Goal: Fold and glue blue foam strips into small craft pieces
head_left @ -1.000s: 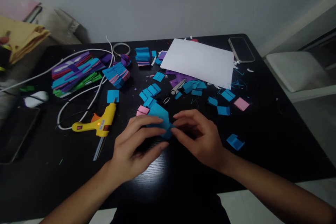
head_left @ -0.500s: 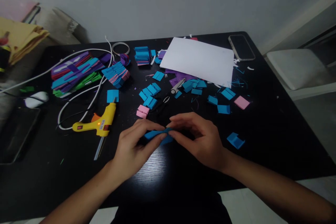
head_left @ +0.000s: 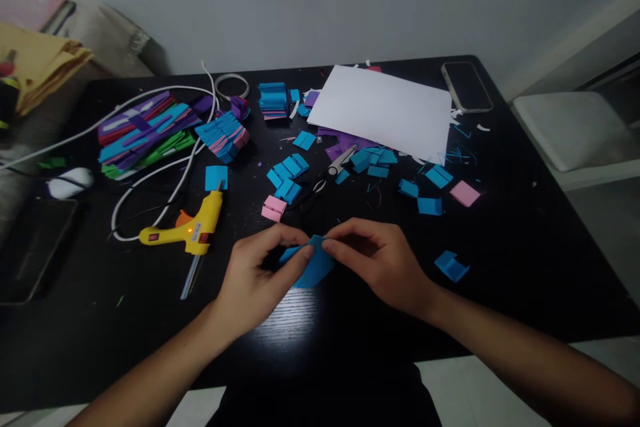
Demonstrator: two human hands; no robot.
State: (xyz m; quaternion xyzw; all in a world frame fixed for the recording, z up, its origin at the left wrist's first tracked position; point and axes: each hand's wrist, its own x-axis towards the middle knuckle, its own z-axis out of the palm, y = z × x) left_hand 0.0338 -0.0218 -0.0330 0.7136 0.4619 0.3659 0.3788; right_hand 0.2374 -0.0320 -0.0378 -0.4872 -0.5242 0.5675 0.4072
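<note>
Both of my hands pinch one blue paper piece [head_left: 313, 267] just above the black table [head_left: 525, 247], near its front edge. My left hand [head_left: 257, 280] grips the paper's left side with thumb and fingers closed. My right hand [head_left: 375, 263] grips its right side the same way. The paper's lower flap faces me. A yellow glue gun [head_left: 187, 230] lies to the left of my left hand, its light on. Small scissors [head_left: 330, 173] lie beyond my hands among several folded blue pieces [head_left: 287, 173].
A white sheet [head_left: 383, 110] and a phone [head_left: 466, 87] lie at the back right. Stacks of coloured paper strips [head_left: 145, 130], a white cable [head_left: 165, 177] and a tape ring [head_left: 231, 85] sit at the left. Pink pieces [head_left: 274, 208] and blue scraps [head_left: 451, 265] are scattered about.
The blue paper, held open and higher a second ago, was flattened edge-on between my fingers and now shows its lower flap toward me. Both hands stayed close together.
</note>
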